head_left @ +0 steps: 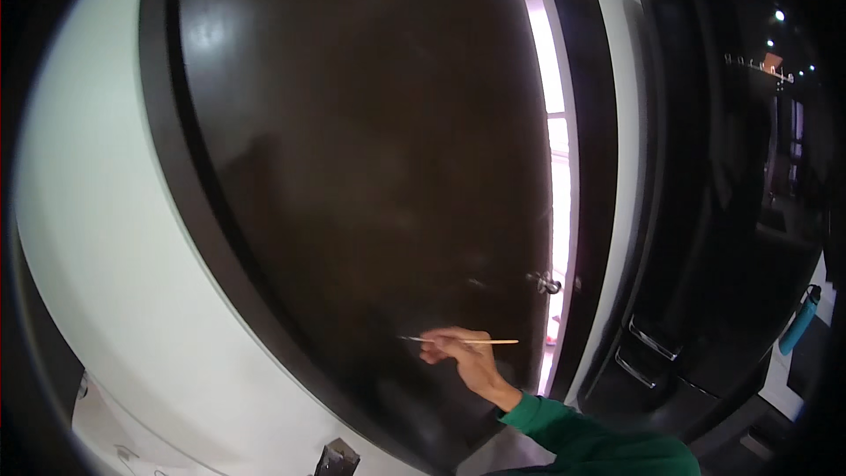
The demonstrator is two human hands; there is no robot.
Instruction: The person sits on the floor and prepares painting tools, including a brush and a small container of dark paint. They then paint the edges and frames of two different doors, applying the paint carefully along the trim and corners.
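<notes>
My right hand (456,350), in a green sleeve, is closed with its fingers pinched round a thin paintbrush (502,342). The brush lies nearly level, its pale wooden handle sticking out to the right and its narrow, silvery end pointing left. Behind the hand stands a dark brown door (370,167), and whether the brush tip touches it I cannot tell. A metal door knob (548,286) sits at the door's right edge, to the upper right of my hand. My left hand is out of view.
The door stands slightly ajar, with bright light in the gap along its right side. A dark frame (595,123) and a pale wall (97,194) surround it. At right is a glossy black refrigerator (687,211), with a teal bottle (799,326) beyond. A dark box (337,458) is at the bottom.
</notes>
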